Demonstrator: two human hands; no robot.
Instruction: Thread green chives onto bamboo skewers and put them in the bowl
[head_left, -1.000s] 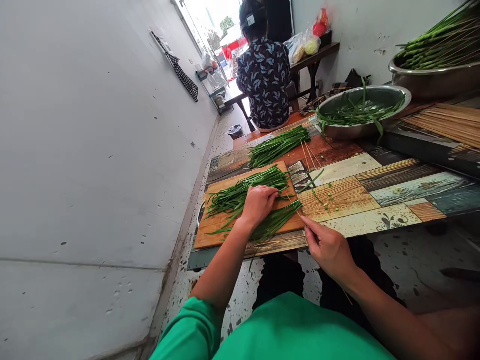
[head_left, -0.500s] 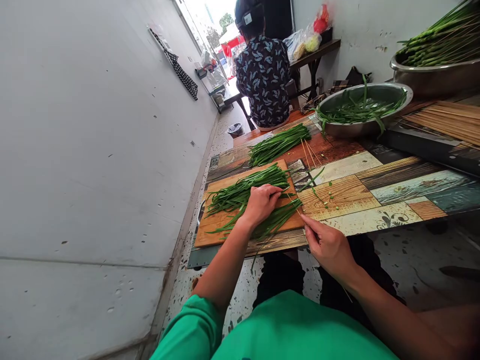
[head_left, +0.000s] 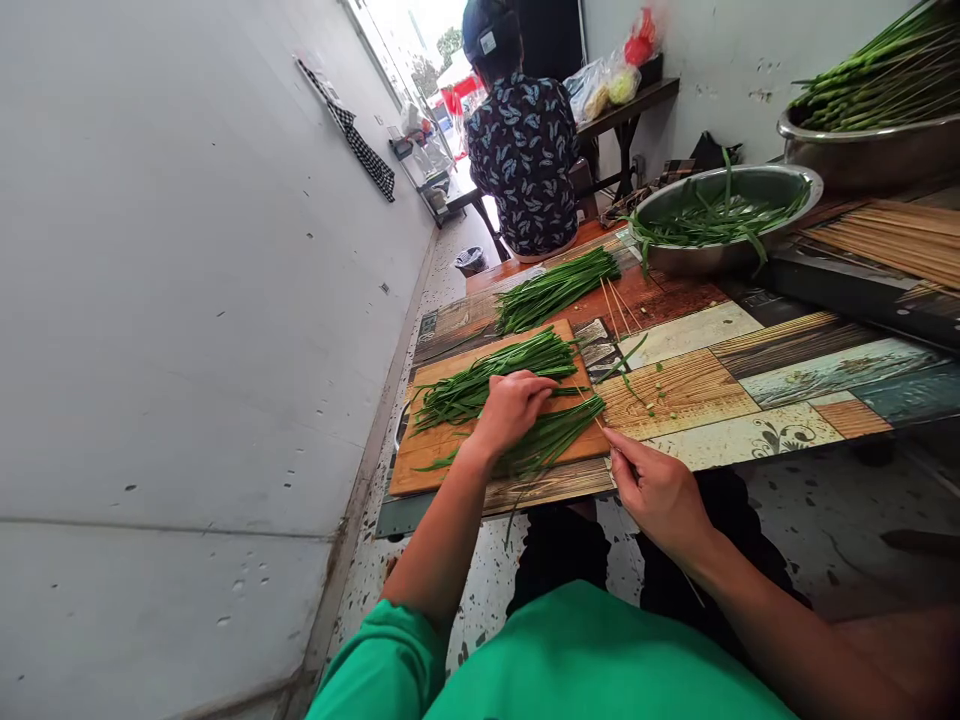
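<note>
Clamped a thin skewer (head_left: 598,421) in the right hand (head_left: 656,490), pinched a green stalk (head_left: 571,391) in the left hand (head_left: 514,410); apparently mid-threading, likely needed both kept aligned

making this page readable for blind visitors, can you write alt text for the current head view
A bare right hand holds a thin wooden skewer beside green stalks on a wooden cutting board, and the left hand is at the stalks. Beyond, a metal bowl with more greens stands on the patterned table, and another person is seen from behind.
</note>
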